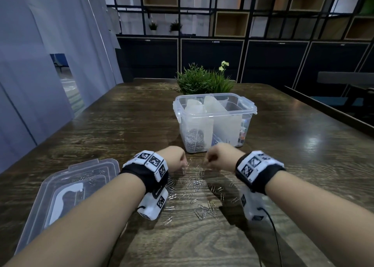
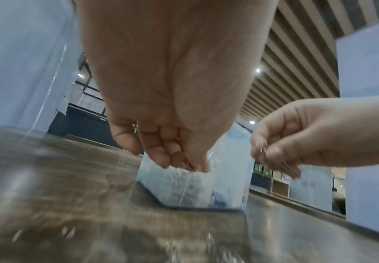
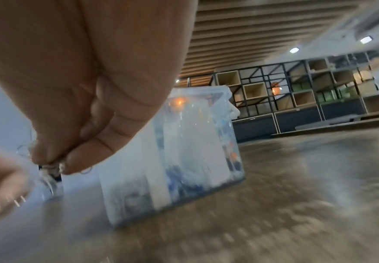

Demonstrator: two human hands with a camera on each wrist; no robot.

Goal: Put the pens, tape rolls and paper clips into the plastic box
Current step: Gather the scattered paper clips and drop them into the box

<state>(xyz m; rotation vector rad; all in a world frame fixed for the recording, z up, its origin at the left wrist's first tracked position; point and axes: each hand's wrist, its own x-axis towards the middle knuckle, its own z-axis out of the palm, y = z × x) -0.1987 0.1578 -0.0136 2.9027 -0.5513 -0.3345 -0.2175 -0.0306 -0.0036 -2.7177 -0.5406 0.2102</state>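
Observation:
A clear plastic box (image 1: 214,123) stands open on the wooden table, with white dividers; a heap of paper clips fills its front left compartment and coloured items show at its right side. Several silver paper clips (image 1: 200,194) lie scattered on the table just in front of it. My left hand (image 1: 178,161) hovers over the clips with fingers bunched downward (image 2: 184,160), pinching a few clips. My right hand (image 1: 216,159) is beside it, fingers and thumb pinching a small bunch of paper clips (image 3: 53,167). The right hand (image 2: 276,153) also shows in the left wrist view.
The box's clear lid (image 1: 68,192) lies flat at my left with a few clips on it. A potted green plant (image 1: 202,80) stands behind the box. The table's edges run along the left and right, with a dark shelving wall beyond.

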